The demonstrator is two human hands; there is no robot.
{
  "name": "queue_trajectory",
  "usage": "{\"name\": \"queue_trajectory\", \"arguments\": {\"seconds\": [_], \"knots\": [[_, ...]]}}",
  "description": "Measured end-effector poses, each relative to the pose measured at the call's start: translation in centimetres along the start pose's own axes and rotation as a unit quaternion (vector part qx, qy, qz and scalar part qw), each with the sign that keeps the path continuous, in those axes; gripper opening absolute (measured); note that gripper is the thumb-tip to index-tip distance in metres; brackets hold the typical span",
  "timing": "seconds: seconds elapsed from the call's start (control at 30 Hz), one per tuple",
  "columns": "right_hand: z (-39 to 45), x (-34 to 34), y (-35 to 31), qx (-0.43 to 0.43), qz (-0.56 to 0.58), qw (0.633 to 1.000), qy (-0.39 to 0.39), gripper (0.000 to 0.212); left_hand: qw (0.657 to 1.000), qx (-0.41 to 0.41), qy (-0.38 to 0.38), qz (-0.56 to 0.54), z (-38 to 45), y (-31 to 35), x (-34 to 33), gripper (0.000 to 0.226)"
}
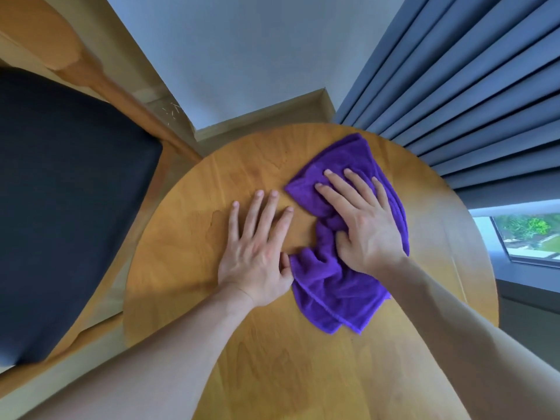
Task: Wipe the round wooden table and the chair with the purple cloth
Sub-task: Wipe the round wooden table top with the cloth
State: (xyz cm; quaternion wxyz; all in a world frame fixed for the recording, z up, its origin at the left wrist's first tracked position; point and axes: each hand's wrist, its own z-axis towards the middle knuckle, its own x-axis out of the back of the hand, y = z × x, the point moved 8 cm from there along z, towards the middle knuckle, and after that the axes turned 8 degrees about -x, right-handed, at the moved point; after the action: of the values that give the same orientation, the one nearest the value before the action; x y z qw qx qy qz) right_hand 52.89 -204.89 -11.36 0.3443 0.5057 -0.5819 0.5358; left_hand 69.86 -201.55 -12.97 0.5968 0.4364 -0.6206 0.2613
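Beneath us the round wooden desk [212, 298] fills the middle, with the chair [60, 192] and its dark seat just beside it on our left and blue curtains [454, 86] on the right. On the desk lies the crumpled purple cloth [333, 286]. Our right hand [360, 225] presses it flat, fingers straight and spread. Our left hand [257, 250] rests flat on bare wood, thumb touching the cloth's edge.

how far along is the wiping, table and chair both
Nothing is clearly finished. In hand: the right hand presses the purple cloth flat on the round wooden table, the left hand resting beside it. Left: the chair, with no hand or cloth on it.
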Motion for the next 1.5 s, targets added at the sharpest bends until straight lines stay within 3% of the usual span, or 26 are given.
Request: {"name": "queue_trajectory", "arguments": {"seconds": [0.17, 0.33, 0.4, 0.47, 0.53, 0.67, 0.83, 1.0, 1.1, 1.27, 1.5], "knots": [[6.8, 0.3, -2.3, -0.092, -0.019, 0.996, -0.002, 0.094, 1.0, -0.002, -0.015, 0.018, -0.2, -0.1, -0.6, 0.088], [8.3, -0.7, -5.0, 0.001, -0.05, 0.998, -0.04, 0.09, 1.0, 0.014, 0.015, 0.013, -0.3, -0.3, -0.3, 0.076], [6.5, -0.7, -4.5, 0.062, -0.055, 0.995, -0.049, 0.087, 0.994, 0.105, 0.023, 0.001, -0.9, -1.6, -0.4, 0.08], [3.7, -0.7, -3.5, 0.112, -0.06, 0.99, -0.053, 0.084, 0.963, 0.265, 0.05, -0.02, -2.5, -3.6, 0.1, 0.085], [1.4, -0.6, -2.2, 0.126, -0.054, 0.989, -0.057, 0.083, 0.94, 0.331, 0.075, -0.029, -3.3, -4.1, 0.3, 0.085], [1.1, -0.6, -1.6, 0.1, -0.037, 0.992, -0.059, 0.081, 0.942, 0.323, 0.086, -0.038, -3.1, -4.2, 0.0, 0.084], [7.2, -1.3, -6.7, 0.052, -0.02, 0.996, -0.065, 0.093, 0.941, 0.328, 0.083, -0.03, -3.1, -4.4, -0.1, 0.082], [8.5, -2.6, -11.0, 0.126, -0.03, 0.989, -0.072, 0.089, 0.942, 0.326, 0.073, -0.024, -3.1, -4.3, -0.3, 0.079], [4.9, -1.9, -9.0, 0.176, -0.019, 0.982, -0.06, 0.082, 0.943, 0.322, 0.078, -0.031, -2.8, -3.7, 0.0, 0.073], [-1.6, -1.1, -5.6, 0.175, -0.017, 0.983, -0.046, 0.072, 0.938, 0.327, 0.104, -0.051, -2.9, -3.7, 0.2, 0.074], [6.9, -1.5, -10.2, 0.164, -0.044, 0.981, -0.093, 0.093, 0.938, 0.334, 0.082, -0.029, -2.8, -4.0, 0.0, 0.076]]}}
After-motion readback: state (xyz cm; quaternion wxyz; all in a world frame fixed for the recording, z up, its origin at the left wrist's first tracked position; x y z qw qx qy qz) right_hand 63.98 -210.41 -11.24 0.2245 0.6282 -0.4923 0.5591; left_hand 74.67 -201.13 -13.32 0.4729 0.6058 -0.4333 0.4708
